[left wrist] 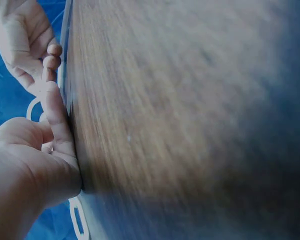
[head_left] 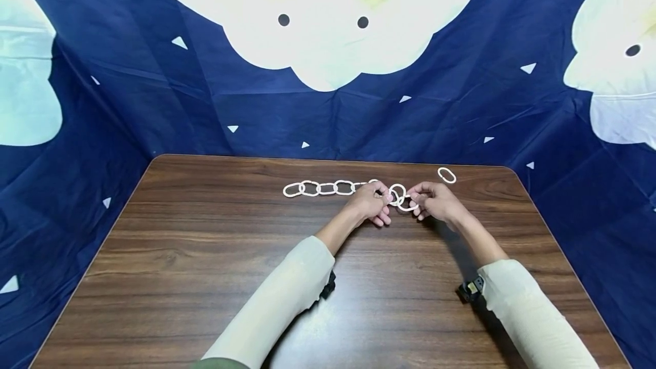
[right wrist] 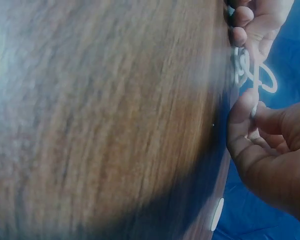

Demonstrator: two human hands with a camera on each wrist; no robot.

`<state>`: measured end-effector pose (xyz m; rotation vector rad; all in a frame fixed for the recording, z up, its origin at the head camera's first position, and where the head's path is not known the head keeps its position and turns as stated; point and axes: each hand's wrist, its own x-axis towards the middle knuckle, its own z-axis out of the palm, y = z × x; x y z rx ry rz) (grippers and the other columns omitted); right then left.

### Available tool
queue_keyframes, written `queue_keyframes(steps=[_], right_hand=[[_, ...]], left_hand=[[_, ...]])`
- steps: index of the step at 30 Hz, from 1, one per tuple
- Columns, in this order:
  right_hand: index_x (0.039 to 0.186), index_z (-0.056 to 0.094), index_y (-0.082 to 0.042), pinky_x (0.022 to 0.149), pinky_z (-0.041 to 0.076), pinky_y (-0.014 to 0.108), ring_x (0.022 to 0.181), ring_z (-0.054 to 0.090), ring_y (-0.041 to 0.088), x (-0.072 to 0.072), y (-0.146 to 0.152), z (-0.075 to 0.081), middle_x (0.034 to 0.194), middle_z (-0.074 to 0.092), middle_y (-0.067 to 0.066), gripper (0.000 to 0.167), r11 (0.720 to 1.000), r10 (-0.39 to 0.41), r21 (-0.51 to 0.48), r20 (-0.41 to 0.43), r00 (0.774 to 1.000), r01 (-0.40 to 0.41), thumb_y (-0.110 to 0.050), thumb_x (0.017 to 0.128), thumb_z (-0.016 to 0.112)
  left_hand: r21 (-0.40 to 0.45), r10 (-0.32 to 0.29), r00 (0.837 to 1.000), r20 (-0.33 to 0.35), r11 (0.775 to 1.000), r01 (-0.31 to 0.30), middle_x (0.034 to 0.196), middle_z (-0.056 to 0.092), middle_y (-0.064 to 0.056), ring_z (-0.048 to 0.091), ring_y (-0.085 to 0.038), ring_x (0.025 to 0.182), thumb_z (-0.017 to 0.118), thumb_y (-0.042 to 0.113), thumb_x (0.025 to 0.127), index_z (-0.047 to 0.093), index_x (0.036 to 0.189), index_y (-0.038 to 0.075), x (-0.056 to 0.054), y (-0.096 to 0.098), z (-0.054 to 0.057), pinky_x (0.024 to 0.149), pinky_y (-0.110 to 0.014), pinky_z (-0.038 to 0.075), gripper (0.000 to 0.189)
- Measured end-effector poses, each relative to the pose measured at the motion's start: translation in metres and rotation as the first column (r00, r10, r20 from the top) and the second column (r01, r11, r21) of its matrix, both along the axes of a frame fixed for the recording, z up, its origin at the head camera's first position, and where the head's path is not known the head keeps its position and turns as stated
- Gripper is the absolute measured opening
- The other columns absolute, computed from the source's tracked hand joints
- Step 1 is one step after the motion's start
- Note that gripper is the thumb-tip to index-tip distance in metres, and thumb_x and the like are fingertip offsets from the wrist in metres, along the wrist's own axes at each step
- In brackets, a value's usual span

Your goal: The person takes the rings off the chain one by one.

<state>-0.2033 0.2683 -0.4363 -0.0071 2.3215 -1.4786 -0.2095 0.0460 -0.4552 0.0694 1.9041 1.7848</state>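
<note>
A chain of white oval links [head_left: 301,188] lies along the far part of the table. At its right end my left hand [head_left: 370,201] pinches a link between thumb and finger, covering part of the chain. Just right of it, my right hand [head_left: 435,201] pinches the end link [head_left: 408,209], its thumb and fingertip on the link's right side. In the right wrist view, this held link [right wrist: 256,82] stands edge-on between both hands, with other links [right wrist: 238,65] beside it. Part of the chain [left wrist: 74,215] shows below my left hand in the left wrist view.
One loose white link [head_left: 453,180] lies near the table's far edge, behind my right hand. The brown wooden table [head_left: 205,278] extends toward me. Dark blue cloth [head_left: 195,113] with white clouds hangs behind and beside it.
</note>
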Motion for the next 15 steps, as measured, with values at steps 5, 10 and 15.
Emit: queue_keyframes(steps=[5,10,15], right_hand=[[0.14,0.057,0.019,0.068,0.064,0.024,0.075,0.069,0.008,0.002,-0.0009,0.0027,0.091,0.069,-0.001,0.033,0.999,-0.002,-0.035,0.028,1.0,0.003,-0.003,0.116,0.055],[0.143,0.057,0.018,0.069,0.063,0.024,0.075,0.067,0.007,0.0029,-0.0015,0.0059,0.09,0.067,-0.002,0.034,0.997,-0.032,-0.075,0.06,0.998,0.036,-0.002,0.115,0.056],[0.143,0.056,0.018,0.069,0.062,0.023,0.075,0.066,0.007,0.0023,-0.0015,0.0092,0.09,0.067,-0.003,0.035,0.996,-0.018,-0.082,0.079,0.997,0.025,-0.003,0.115,0.056]], left_hand=[[-0.005,-0.008,1.0,-0.011,1.0,0.008,0.075,0.061,-0.01,0.069,-0.016,0.055,0.059,0.007,0.116,0.058,0.109,0.005,-0.0005,0.0009,-0.0007,0.047,-0.024,0.058,0.008],[-0.007,-0.023,1.0,-0.012,1.0,0.023,0.075,0.06,-0.011,0.069,-0.016,0.053,0.058,0.007,0.117,0.057,0.11,0.005,-0.0006,0.0007,0.0007,0.046,-0.024,0.058,0.007],[-0.007,-0.023,1.0,-0.012,1.0,0.023,0.075,0.059,-0.011,0.069,-0.017,0.053,0.057,0.008,0.117,0.057,0.112,0.004,-0.0004,0.0013,0.0011,0.046,-0.024,0.058,0.006]])
